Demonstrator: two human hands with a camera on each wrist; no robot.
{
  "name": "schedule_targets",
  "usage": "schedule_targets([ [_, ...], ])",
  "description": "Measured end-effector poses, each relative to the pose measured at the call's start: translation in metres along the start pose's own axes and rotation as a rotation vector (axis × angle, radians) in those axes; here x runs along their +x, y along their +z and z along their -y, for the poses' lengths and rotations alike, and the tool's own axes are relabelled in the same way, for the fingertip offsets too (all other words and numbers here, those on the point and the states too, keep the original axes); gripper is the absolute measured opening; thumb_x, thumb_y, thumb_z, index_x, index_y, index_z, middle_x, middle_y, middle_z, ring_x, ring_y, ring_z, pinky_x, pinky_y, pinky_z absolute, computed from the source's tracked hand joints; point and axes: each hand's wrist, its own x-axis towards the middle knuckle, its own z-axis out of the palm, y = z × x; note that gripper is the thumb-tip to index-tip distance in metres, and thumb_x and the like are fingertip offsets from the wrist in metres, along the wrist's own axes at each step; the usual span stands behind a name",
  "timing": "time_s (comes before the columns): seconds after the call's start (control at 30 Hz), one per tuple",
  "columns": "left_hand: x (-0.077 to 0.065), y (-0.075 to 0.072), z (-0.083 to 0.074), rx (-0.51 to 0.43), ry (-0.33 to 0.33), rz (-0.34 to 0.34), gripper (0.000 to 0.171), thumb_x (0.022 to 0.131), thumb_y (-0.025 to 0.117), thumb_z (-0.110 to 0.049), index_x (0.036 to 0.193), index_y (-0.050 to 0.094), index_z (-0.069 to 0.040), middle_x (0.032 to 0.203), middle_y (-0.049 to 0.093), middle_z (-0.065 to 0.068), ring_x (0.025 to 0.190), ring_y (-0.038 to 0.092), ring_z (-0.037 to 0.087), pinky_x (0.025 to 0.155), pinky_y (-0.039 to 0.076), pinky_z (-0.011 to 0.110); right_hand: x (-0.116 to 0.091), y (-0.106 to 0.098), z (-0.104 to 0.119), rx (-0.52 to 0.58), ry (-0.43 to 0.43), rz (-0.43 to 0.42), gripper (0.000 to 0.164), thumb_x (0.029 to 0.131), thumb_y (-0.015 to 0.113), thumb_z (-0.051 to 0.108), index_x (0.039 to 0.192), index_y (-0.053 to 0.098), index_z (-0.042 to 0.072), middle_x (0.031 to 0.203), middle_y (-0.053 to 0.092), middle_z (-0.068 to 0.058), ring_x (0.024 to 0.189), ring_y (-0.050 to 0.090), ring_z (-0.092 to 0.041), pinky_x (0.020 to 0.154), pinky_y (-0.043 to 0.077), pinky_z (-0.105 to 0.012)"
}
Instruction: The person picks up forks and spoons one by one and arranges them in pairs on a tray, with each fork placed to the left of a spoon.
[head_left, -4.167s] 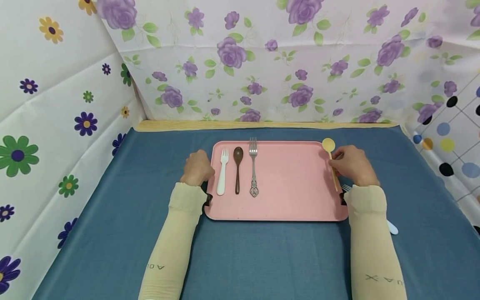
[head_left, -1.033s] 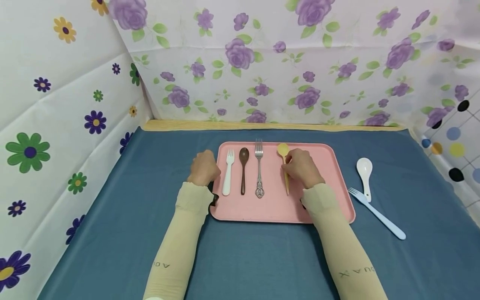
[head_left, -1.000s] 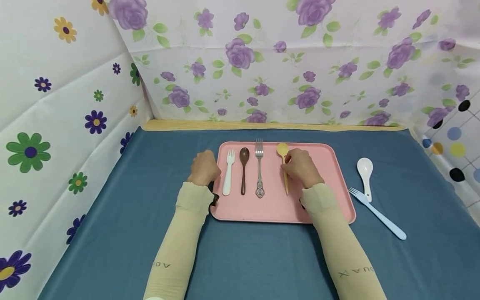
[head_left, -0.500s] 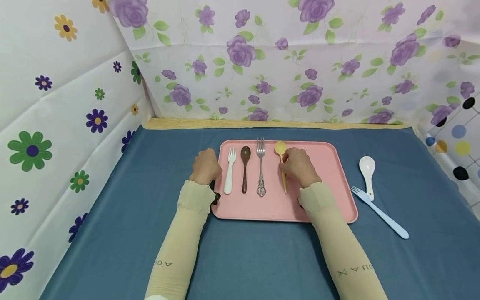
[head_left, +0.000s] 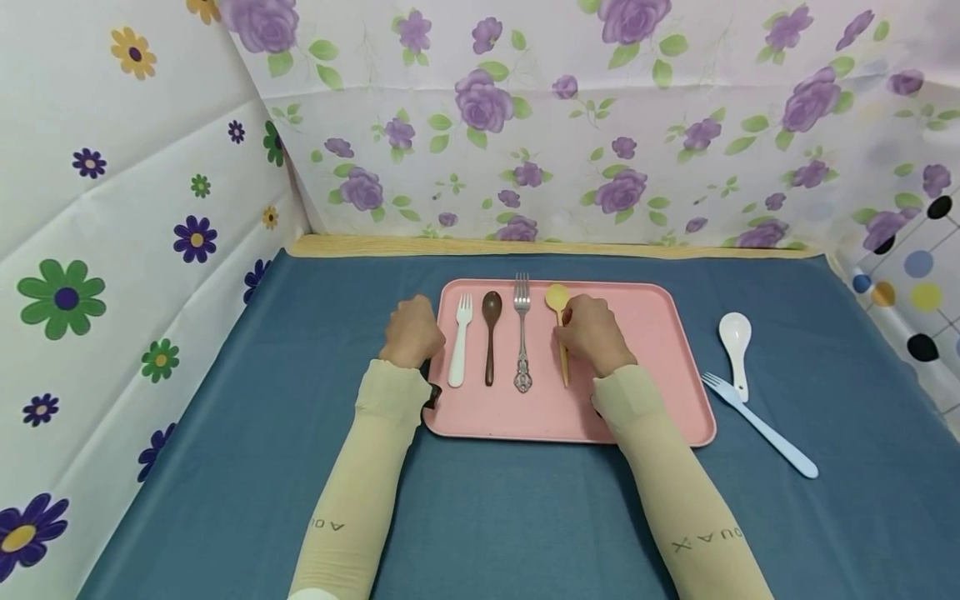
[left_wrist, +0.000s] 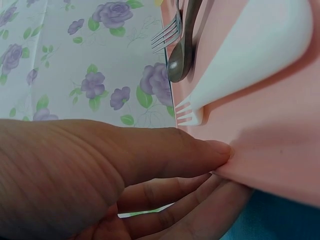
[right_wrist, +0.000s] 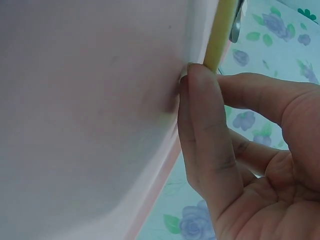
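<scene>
Yellow spoon (head_left: 557, 297) over pink tray (head_left: 487, 421), contact unclear

Right hand (head_left: 596, 333) is pinching it mid-handle, likely for balance, beside silver fork (head_left: 522, 333). Left hand (head_left: 411, 333) is pinching tray rim (left_wrist: 280, 196), likely steadying it. White spoon (head_left: 736, 332), blue fork (head_left: 772, 436) are lying on desk (head_left: 525, 517).

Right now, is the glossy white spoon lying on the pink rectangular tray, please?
No, the glossy white spoon lies on the blue tablecloth, to the right of the pink rectangular tray.

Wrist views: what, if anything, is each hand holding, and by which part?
Right hand: yellow spoon, by its handle. Left hand: pink tray, by its rim.
</scene>
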Motion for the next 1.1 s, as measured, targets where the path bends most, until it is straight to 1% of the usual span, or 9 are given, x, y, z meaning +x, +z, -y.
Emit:
schedule_targets([
  [0.07,-0.0003,0.0,0.0,0.002,0.007,-0.001,0.004,0.082,0.06,0.003,0.083,0.063,0.002,0.065,0.049,0.012,0.053,0.049,0.024,0.043,0.038,0.033,-0.0007,-0.0001,0.0009,-0.001,-0.004,0.0,0.008,0.084,0.065,0.01,0.08,0.063,0.003,0.071,0.059,-0.01,0.057,0.052,-0.019,0.048,0.04,-0.028],
  [0.2,-0.0004,-0.0001,-0.0008,0.0,0.0,0.001,0.004,0.082,0.059,0.004,0.083,0.063,0.002,0.064,0.048,0.011,0.052,0.048,0.023,0.043,0.038,0.033,-0.0009,0.0004,0.0018,0.001,-0.011,0.0,0.008,0.084,0.065,0.009,0.081,0.063,0.002,0.071,0.06,-0.01,0.057,0.052,-0.019,0.048,0.04,-0.028],
  [0.33,-0.0003,-0.0001,-0.0014,0.001,-0.012,0.002,0.004,0.082,0.06,0.003,0.084,0.064,0.002,0.065,0.05,0.013,0.053,0.05,0.024,0.044,0.039,0.034,-0.0008,0.0007,0.0018,0.004,-0.015,0.002,0.008,0.084,0.065,0.01,0.081,0.063,0.002,0.071,0.06,-0.01,0.056,0.052,-0.018,0.047,0.04,-0.027],
  [0.57,-0.0003,0.0003,-0.0018,-0.014,-0.024,0.013,0.005,0.083,0.06,0.003,0.085,0.064,0.002,0.067,0.049,0.013,0.056,0.051,0.026,0.045,0.039,0.035,-0.0019,-0.0001,0.0026,0.005,-0.01,0.004,0.01,0.084,0.066,0.01,0.08,0.062,0.002,0.07,0.06,-0.009,0.055,0.053,-0.017,0.047,0.041,-0.027],
  [0.83,-0.0011,0.0005,-0.0026,-0.013,-0.015,-0.002,0.005,0.082,0.061,0.003,0.086,0.062,0.002,0.07,0.053,0.014,0.058,0.053,0.027,0.046,0.04,0.035,-0.0022,-0.0009,0.004,-0.007,0.016,0.031,0.01,0.085,0.068,0.012,0.083,0.063,0.004,0.072,0.061,-0.009,0.059,0.055,-0.018,0.05,0.044,-0.028],
  [1.1,-0.0014,-0.0001,-0.0013,-0.017,0.003,0.004,0.004,0.082,0.061,0.004,0.085,0.063,0.003,0.066,0.049,0.012,0.053,0.049,0.024,0.043,0.039,0.033,-0.0044,-0.0032,0.0066,-0.01,0.071,0.095,0.013,0.084,0.069,0.014,0.087,0.062,0.004,0.077,0.062,-0.01,0.064,0.056,-0.021,0.053,0.044,-0.03],
])
